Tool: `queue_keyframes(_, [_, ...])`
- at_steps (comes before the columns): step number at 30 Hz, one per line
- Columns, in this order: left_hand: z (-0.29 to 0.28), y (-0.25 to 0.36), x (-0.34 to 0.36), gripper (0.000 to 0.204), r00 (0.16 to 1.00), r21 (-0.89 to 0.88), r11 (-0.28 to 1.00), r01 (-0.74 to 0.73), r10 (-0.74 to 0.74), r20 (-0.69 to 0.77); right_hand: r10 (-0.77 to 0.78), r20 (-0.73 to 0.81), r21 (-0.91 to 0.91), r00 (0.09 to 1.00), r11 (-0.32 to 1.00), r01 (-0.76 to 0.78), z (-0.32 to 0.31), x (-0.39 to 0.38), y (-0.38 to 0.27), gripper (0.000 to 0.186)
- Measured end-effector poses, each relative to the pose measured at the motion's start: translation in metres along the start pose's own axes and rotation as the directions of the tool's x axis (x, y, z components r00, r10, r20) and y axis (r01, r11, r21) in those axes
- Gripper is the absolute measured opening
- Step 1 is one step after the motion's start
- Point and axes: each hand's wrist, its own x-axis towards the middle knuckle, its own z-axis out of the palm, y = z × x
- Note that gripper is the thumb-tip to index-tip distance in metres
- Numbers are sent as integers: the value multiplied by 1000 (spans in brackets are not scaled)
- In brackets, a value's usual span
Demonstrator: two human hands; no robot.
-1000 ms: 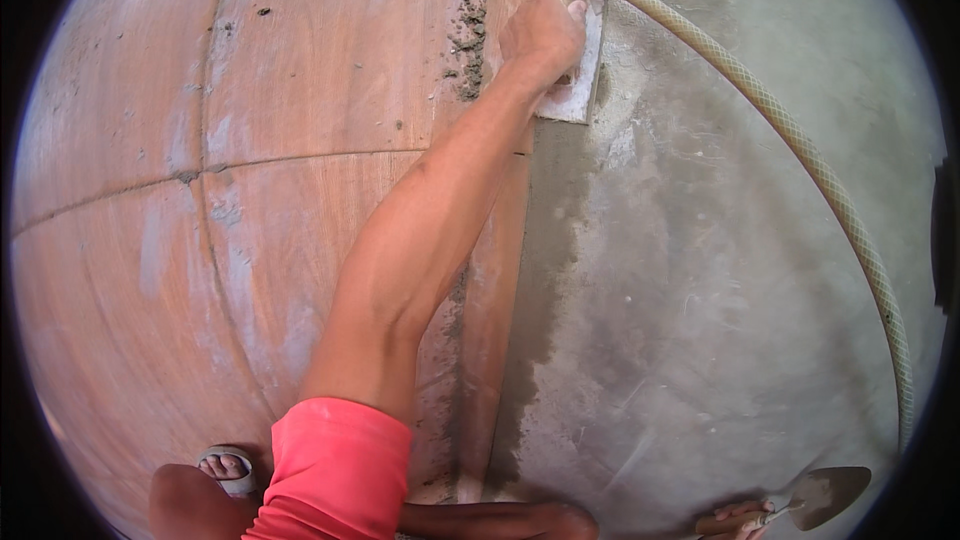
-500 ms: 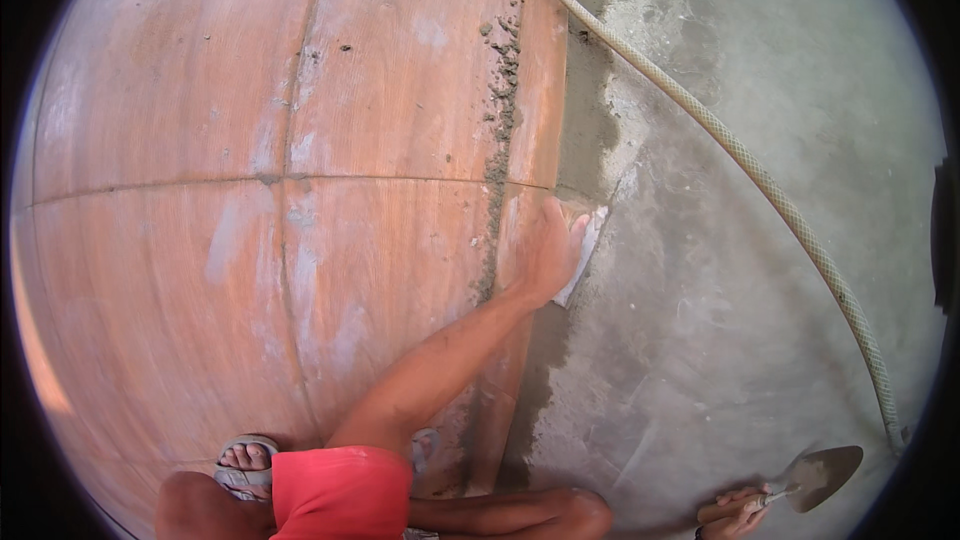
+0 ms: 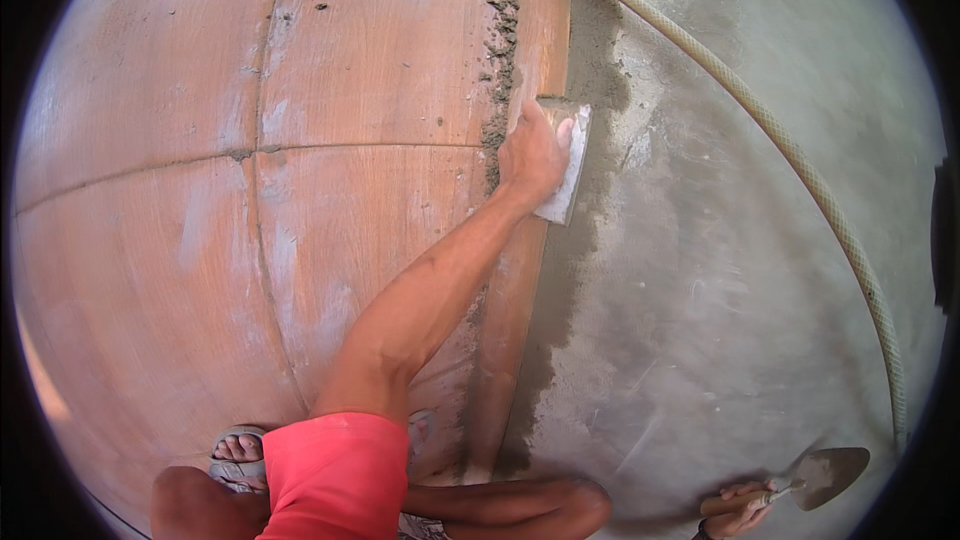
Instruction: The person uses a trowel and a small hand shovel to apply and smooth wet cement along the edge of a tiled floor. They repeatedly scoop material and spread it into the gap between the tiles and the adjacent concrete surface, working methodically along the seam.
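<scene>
Smoothing looks partly done: the damp mortar strip (image 3: 560,285) runs from upper centre to lower centre along the edge of the wood-look tiles (image 3: 350,70), fairly even below the float, finish above it hard to judge. Hands are well apart: left hand (image 3: 533,157) clamped on the pale float (image 3: 566,185) at upper centre, right hand (image 3: 737,510) gripping the pointed trowel (image 3: 836,477) by its handle at lower right. Probably left: cleaning mortar crumbs (image 3: 502,45) off the tiles, upper centre; whether the strip needs more passes, can't tell.
</scene>
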Motion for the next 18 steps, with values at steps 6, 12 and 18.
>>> queue_keyframes(6, [17,-65,-157,49,968,-197,980,34,16,251,-14,-123,26,992,1000,17,19,6,-2,53])
queue_keyframes(12, [-33,-56,-56,51,994,-592,806,17,50,97,-17,-141,30,990,999,21,14,4,-4,51])
queue_keyframes(18, [-39,-27,67,52,999,-852,522,-37,45,-16,-32,-129,32,991,999,37,22,6,-6,51])
